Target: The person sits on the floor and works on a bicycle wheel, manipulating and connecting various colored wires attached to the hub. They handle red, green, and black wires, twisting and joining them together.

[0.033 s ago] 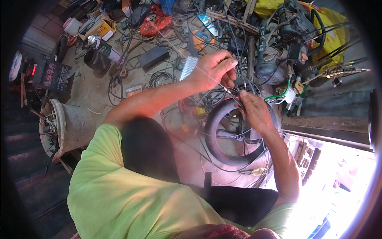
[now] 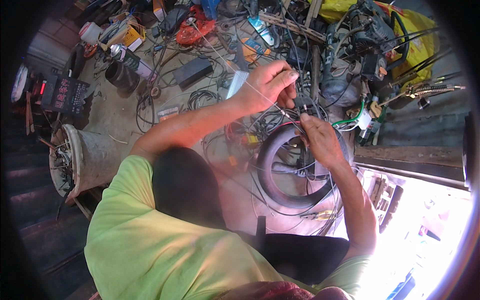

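Observation:
My left hand (image 2: 267,90) is closed, thumb pressed against the curled fingers. What it pinches is hard to make out; a small dark piece (image 2: 301,102) shows just below its fingertips. Between thumb and fingers my right hand (image 2: 324,142) grips a thin grey cable (image 2: 285,113) with a light metal-looking end fitting. The cable slants up and left past my left hand toward a red part. Beneath both hands lies a black tyre-like ring (image 2: 265,175), with loops of cable across it.
Tangled cables (image 2: 202,100), a dark rectangular block (image 2: 192,72), a spray can (image 2: 131,61) and a red part (image 2: 195,31) lie on the floor ahead. A bucket of scraps (image 2: 95,157) stands at left. Machinery (image 2: 345,65) and a yellow bag (image 2: 420,47) are at right.
My left hand has shifted very slightly, and more of the dark piece shows under its fingertips. My right hand keeps its place on the cable.

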{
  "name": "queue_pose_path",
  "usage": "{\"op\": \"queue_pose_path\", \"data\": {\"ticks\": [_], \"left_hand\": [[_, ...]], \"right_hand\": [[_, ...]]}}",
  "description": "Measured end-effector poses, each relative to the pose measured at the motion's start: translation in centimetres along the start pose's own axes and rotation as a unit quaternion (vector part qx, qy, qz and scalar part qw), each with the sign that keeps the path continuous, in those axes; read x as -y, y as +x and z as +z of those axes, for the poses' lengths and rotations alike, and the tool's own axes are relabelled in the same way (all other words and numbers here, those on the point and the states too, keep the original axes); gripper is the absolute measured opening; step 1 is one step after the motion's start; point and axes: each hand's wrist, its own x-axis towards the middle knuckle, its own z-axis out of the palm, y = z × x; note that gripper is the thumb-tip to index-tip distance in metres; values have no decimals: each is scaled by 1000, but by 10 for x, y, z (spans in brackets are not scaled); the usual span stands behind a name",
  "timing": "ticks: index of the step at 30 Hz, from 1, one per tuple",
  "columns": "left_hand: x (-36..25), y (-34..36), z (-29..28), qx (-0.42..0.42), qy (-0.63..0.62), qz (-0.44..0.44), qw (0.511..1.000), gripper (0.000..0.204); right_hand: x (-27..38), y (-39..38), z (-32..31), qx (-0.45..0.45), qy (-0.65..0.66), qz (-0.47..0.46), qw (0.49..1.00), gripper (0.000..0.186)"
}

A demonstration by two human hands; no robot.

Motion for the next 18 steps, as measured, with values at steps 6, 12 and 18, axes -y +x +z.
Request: {"op": "queue_pose_path", "data": {"ticks": [6,12,18], "left_hand": [[2,2,-3,21,-30,31,999,23],[0,-1,0,66,-37,47,996,16],[11,-2,6,-2,1,52,999,15]], "right_hand": [[7,-2,0,0,-26,-5,1000,56],[10,-4,-2,6,-18,3,1000,59],[8,-2,1,-47,10,2,999,52]]}}
